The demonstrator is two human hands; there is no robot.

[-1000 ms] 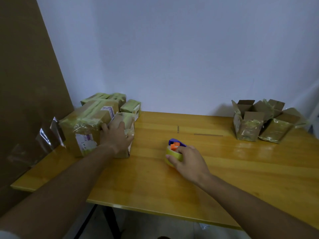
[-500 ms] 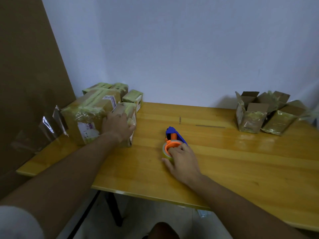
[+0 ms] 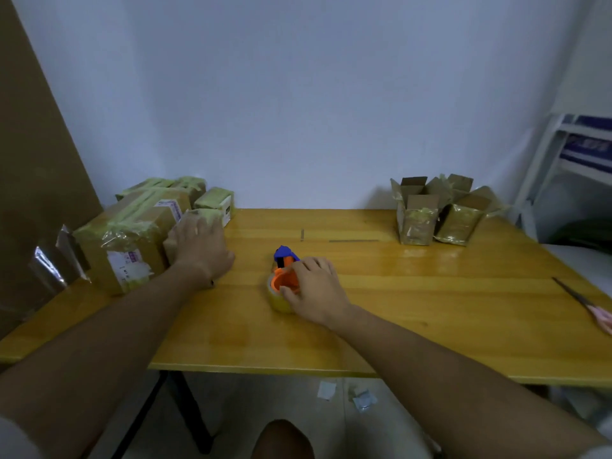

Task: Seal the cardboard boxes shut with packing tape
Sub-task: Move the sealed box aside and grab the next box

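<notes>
While the left hand (image 3: 202, 246) stays flat on the small box (image 3: 198, 217), the right hand (image 3: 314, 293) still grips the tape dispenser (image 3: 281, 279).

Scissors (image 3: 586, 304) on wooden table (image 3: 430, 309); white shelf (image 3: 563, 154).

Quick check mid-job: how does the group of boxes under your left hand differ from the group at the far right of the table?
The left boxes have their flaps down and taped over; the right boxes stand with flaps up, open. The left hand rests on a small box in the left group; nothing touches the right group. The left group includes one larger labelled box; the right boxes look alike and small. Both are brown cardboard carrying old tape, on the table.
</notes>
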